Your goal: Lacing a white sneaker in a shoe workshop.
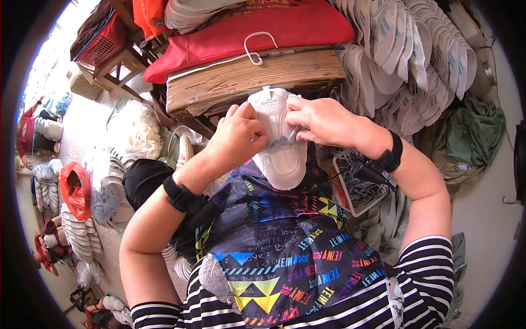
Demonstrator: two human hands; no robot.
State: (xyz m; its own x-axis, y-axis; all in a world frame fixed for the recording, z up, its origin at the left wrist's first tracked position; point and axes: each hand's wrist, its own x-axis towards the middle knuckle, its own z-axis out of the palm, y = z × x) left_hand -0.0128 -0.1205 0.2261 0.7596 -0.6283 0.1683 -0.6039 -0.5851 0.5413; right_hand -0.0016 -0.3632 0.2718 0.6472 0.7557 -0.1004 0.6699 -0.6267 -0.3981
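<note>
The largest mass in view is the stack of white shoe soles [416, 49] at upper right, with more soles [82, 236] heaped on the floor at left. A red bag [246, 33] lies across the worn wooden surface [252, 77] directly ahead, and a white hook [257, 46] rests on the bag. A patterned apron [285, 247] covers the lap.

The white shoe [279, 137] stands on the lap with its toe toward the person and its heel tab against the front edge of the wooden surface. The left hand [235, 140] is closed around the shoe's left side near the lacing area. The right hand [323, 120] is closed at the right side, with its fingertips [293, 131] pinching something thin over the tongue; whether this is a lace or a strip cannot be told.

Procedure for the step in hand, as judged from this position:

1. Keep the left hand firm so the shoe cannot roll on the apron.
2. Hold the heel braced against the surface edge for support.
3. Pull with the right hand in line with the tongue, not sideways, to avoid puckering the mesh.
4. Keep tension even on both sides.
</note>
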